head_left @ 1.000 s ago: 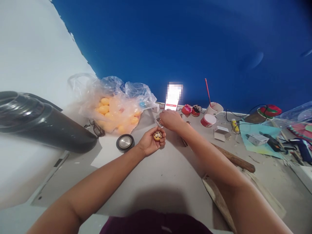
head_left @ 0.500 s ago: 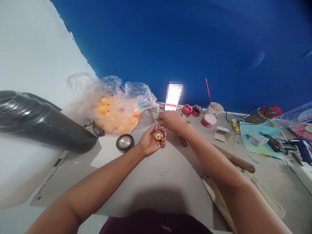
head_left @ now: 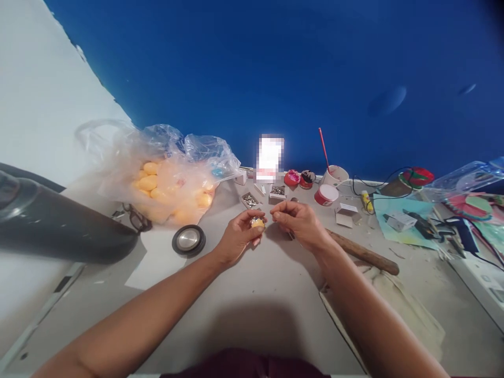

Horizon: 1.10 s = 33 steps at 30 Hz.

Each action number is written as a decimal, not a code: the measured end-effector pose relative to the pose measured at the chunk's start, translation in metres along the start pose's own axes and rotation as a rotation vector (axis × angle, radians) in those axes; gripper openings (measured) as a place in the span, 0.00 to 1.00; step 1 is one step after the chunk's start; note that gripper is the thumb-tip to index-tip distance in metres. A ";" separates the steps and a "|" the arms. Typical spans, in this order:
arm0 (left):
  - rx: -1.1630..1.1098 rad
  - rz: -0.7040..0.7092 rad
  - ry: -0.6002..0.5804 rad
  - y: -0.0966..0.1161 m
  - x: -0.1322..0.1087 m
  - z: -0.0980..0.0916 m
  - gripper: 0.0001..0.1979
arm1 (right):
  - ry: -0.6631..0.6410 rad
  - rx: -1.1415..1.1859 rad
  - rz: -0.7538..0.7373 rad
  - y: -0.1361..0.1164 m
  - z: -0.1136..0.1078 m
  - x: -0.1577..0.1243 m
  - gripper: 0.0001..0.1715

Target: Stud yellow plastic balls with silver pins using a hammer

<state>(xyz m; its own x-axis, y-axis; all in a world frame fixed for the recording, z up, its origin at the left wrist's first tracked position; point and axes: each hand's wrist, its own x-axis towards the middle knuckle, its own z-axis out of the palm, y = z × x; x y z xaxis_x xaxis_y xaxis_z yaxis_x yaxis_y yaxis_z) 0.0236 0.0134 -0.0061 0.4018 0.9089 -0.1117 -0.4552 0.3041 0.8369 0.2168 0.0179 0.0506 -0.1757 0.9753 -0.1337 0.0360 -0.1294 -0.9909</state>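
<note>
Between the thumb and fingers of my left hand (head_left: 236, 237) is a small yellow ball (head_left: 258, 223) with shiny metal spots on its upper side. My right hand (head_left: 297, 223) is just to the right of the ball, apart from it, its thumb and forefinger pinched together. Whatever is in that pinch is too small to make out. Beyond the hands lie an open box of small shiny metal pieces (head_left: 249, 200) and a second box of metal pieces (head_left: 277, 192).
A clear plastic bag of yellow balls (head_left: 173, 194), a round black-rimmed lid (head_left: 189, 240) and a large dark flask (head_left: 66, 226) are on the left. A lit phone (head_left: 270, 160) leans at the wall. Paint pots (head_left: 292, 178), a wooden stick (head_left: 364, 252) and a cloth (head_left: 401, 299) lie rightward.
My right hand has come back from the boxes toward the ball, uncovering them. My left fingers have closed around the ball, which lay in the open palm. The view has shifted rightward.
</note>
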 end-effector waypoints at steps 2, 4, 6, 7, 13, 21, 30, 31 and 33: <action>0.031 0.036 0.011 -0.002 0.000 -0.002 0.22 | -0.031 0.081 -0.002 0.004 0.003 -0.005 0.19; 0.072 0.051 0.028 -0.001 0.000 -0.003 0.23 | -0.077 0.131 -0.021 0.004 0.007 -0.006 0.19; 0.115 0.063 0.041 -0.001 0.000 -0.003 0.24 | -0.103 0.171 -0.035 0.003 0.010 -0.005 0.19; 0.132 0.064 0.044 0.000 -0.001 -0.003 0.25 | -0.107 0.188 -0.040 0.004 0.012 -0.005 0.19; 0.070 0.054 0.057 -0.001 0.002 -0.004 0.25 | -0.075 0.202 -0.031 0.017 0.015 -0.001 0.16; 0.173 0.063 0.110 0.005 -0.001 -0.002 0.23 | -0.004 0.143 -0.031 0.031 0.014 0.001 0.09; 0.261 0.137 0.124 0.007 -0.003 -0.001 0.21 | 0.003 0.158 0.056 0.028 0.012 0.001 0.11; 0.269 0.141 0.122 0.007 -0.003 -0.001 0.21 | -0.001 0.164 0.077 0.027 0.012 0.001 0.12; 0.285 0.138 0.117 0.008 -0.003 -0.001 0.21 | -0.009 0.179 0.118 0.024 0.011 0.001 0.14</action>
<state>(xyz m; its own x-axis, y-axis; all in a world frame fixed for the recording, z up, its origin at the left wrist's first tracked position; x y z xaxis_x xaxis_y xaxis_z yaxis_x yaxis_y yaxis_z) 0.0180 0.0130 0.0001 0.2504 0.9675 -0.0339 -0.2520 0.0989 0.9627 0.2065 0.0136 0.0261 -0.1891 0.9500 -0.2484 -0.1181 -0.2732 -0.9547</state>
